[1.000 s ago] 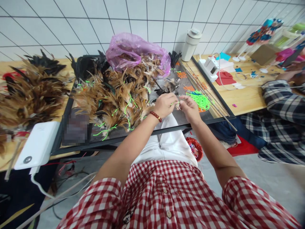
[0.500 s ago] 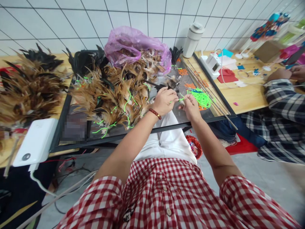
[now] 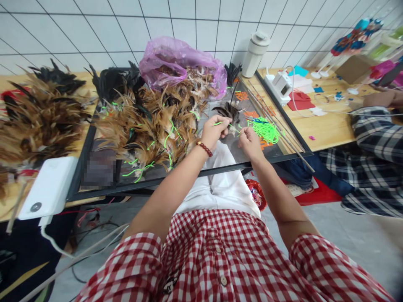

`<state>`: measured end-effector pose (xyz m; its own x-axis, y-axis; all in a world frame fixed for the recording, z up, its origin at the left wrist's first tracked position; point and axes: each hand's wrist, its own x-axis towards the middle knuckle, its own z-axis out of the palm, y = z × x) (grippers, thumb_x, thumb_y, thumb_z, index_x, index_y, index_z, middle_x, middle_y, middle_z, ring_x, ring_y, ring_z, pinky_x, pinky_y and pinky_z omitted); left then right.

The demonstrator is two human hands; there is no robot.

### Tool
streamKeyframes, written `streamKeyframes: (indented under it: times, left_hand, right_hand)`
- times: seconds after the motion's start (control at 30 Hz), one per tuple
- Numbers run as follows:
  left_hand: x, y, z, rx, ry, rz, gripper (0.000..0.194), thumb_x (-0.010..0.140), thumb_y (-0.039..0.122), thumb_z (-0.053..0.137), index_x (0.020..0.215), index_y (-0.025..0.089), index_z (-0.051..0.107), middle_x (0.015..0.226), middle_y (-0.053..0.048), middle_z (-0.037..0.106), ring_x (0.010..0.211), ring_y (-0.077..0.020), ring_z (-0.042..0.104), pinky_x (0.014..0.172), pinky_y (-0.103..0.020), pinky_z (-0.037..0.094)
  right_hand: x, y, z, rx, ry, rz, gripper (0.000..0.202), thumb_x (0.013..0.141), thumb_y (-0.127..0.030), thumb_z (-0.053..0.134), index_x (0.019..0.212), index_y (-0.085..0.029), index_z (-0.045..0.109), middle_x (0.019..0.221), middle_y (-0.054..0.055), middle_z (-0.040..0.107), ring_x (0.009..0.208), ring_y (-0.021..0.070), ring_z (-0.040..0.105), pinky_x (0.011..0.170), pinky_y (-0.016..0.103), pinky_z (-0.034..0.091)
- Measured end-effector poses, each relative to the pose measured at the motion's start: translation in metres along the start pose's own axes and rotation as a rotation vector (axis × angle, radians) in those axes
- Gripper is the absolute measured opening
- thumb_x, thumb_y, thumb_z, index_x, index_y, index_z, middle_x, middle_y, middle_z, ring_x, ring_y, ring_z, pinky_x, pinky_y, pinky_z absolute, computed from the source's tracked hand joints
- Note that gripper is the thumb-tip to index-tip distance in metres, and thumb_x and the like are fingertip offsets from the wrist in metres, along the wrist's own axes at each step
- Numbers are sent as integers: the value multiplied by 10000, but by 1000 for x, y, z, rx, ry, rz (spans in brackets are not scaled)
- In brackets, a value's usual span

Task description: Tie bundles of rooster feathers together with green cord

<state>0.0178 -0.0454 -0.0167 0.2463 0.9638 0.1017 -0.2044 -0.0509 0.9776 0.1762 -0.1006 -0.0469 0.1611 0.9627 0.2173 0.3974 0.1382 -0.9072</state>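
My left hand, with a beaded bracelet at its wrist, is closed in a pinch on a green string. My right hand is closed too, its thumb and finger at the string's other end; the string runs between the two hands. Just beyond them is a bunch of dark feathers with one long black feather standing up from it, and its pale lower part is close to the string. A heap of bright green strings lies right of my right hand.
Brown feather bundles tied with green string cover the left of the black-framed board. A purple plastic bag of feathers, a white cup, thin sticks and a power bank stand around. A person's checked sleeve is at right.
My hands have moved apart a little, with the green string showing between them. The long dark feather, before pointing left beneath my left hand, now stands up beyond my hands.
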Motion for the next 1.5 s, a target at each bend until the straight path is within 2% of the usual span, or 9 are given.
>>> streamKeyframes:
  times: [0.13,0.33,0.6,0.73,0.87,1.03,1.17,1.3,1.5]
  left_hand:
    - [-3,15,3,-400,25,-346,282,905,295,728,798,196,486,648,60,597,445,-34,444,453,-167,328]
    - [-6,22,6,-409,57,-305,298,953,281,682,760,185,476,505,97,473,360,-11,296,387,-153,197]
    - [-10,19,9,-323,-17,-138,378,830,354,816,718,179,501,501,79,515,395,-18,349,421,-151,244]
    - [-7,21,4,-438,-14,-142,353,852,347,791,733,184,501,512,81,494,400,-24,326,416,-165,224]
    - [-7,25,1,-532,-40,-164,378,840,369,804,731,191,488,517,84,466,409,-33,318,422,-176,249]
    - [-14,28,1,-510,-169,-158,499,685,506,901,717,189,516,488,82,444,421,-39,327,432,-183,233]
    - [-14,23,1,-421,-203,-80,587,548,578,943,679,180,532,471,68,478,440,-44,371,455,-187,229]
    - [-9,11,1,-284,-182,21,584,606,648,883,668,180,539,490,58,512,464,-53,399,501,-212,302]
    - [-11,4,-7,60,-162,221,413,805,529,747,677,182,563,600,36,560,568,-87,480,605,-241,390]
  right_hand:
    - [-4,-12,9,-359,72,-181,68,878,-247,485,820,-250,452,731,29,563,688,198,498,681,339,362]
    - [-10,-23,16,-575,-147,-275,38,850,-252,442,815,-240,446,793,73,601,708,215,501,659,338,334]
    - [1,-31,7,-80,-324,-111,434,912,-563,509,668,-207,557,635,1,540,628,144,479,639,286,360]
    - [-6,-39,7,22,-149,-269,537,955,-650,518,645,-212,534,631,-2,497,632,143,467,657,306,375]
    - [-8,-51,11,124,17,-424,459,950,-580,592,663,-222,617,932,81,641,890,210,590,812,364,464]
    - [11,-58,18,570,-84,-145,541,860,-597,632,538,-230,399,613,6,449,493,116,289,474,300,236]
    - [35,-52,11,427,-93,-152,516,819,-522,681,494,-215,424,509,-24,336,506,103,287,518,291,227]
    - [47,-44,12,437,-98,-69,487,781,-491,683,476,-208,430,480,-38,327,468,78,272,490,273,194]
    - [44,-40,27,647,-165,319,504,586,-521,856,634,-228,448,516,-86,334,451,62,250,427,225,177]
